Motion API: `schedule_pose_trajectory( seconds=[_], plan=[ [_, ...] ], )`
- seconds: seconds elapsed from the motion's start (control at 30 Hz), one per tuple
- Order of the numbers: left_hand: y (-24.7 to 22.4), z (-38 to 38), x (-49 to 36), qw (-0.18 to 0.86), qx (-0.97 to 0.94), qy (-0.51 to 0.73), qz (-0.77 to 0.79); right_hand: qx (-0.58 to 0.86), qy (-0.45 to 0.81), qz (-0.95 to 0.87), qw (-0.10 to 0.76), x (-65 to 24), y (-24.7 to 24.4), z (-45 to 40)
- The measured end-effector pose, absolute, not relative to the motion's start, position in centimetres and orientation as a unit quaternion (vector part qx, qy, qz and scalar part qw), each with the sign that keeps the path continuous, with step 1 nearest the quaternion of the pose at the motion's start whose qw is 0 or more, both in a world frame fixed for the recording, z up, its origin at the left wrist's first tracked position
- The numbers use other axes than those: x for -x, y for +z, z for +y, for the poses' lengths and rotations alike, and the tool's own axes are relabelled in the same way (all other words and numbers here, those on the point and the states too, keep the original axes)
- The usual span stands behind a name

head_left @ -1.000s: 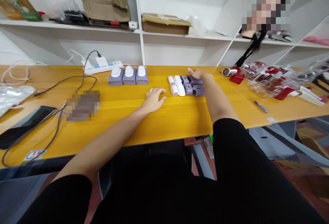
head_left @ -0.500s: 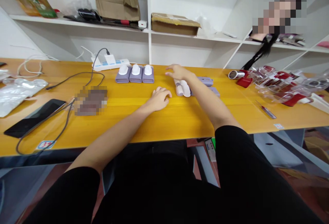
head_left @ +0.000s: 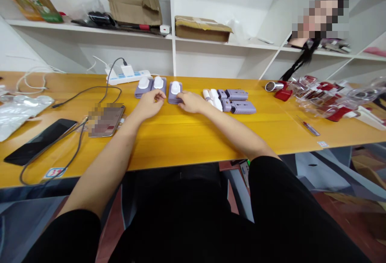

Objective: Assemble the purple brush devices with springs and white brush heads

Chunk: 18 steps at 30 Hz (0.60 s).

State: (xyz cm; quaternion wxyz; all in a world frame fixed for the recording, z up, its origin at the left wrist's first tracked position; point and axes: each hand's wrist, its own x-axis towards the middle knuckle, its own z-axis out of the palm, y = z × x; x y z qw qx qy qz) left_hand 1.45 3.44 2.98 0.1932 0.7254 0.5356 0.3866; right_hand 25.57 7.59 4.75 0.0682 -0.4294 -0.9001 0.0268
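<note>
Three purple blocks, each with a white rounded piece on top, stand near the back of the table. My right hand has its fingers against the right side of the rightmost purple block, which sits a little apart from the other two. My left hand is in front of the middle purple block, its fingers loosely curled and apart, with nothing visible in them. To the right of my right hand lie white rounded pieces, small purple parts and two long purple casings.
A power strip with cables is at the back left. Two phones and a plastic bag lie on the left. At right are a screwdriver and red round brushes in clear plastic. White shelves rise behind.
Both hands have moved left to the row of purple blocks. The rightmost block now stands apart from its neighbours. The purple casings at right are uncovered.
</note>
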Motion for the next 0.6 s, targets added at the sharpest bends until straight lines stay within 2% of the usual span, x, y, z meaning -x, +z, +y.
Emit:
schedule_pose_trajectory(
  seconds=[0.1,0.17,0.27,0.33,0.4,0.6],
  plan=[
    [2.0,3.1,-1.2,0.204,-0.679,0.406,0.577,0.372,0.098,-0.918,0.102,-26.7,5.0,4.3],
    [1.7,2.8,-1.1,0.232,-0.685,0.383,0.575,0.335,0.165,-0.914,0.159,-27.6,5.2,3.1],
    [1.5,2.1,-1.4,0.256,-0.725,0.329,0.548,0.349,0.228,-0.868,0.269,-29.1,5.0,3.1],
    [1.5,1.7,-1.7,0.248,-0.745,0.292,0.546,0.375,0.235,-0.844,0.302,-29.8,4.4,3.7],
    [1.6,1.4,-2.0,0.243,-0.755,0.253,0.554,0.378,0.221,-0.852,0.287,-30.3,3.5,4.2],
    [2.5,1.4,-0.7,0.265,-0.797,0.168,0.517,0.344,0.21,-0.903,0.15,-30.4,1.9,3.5]
  ],
)
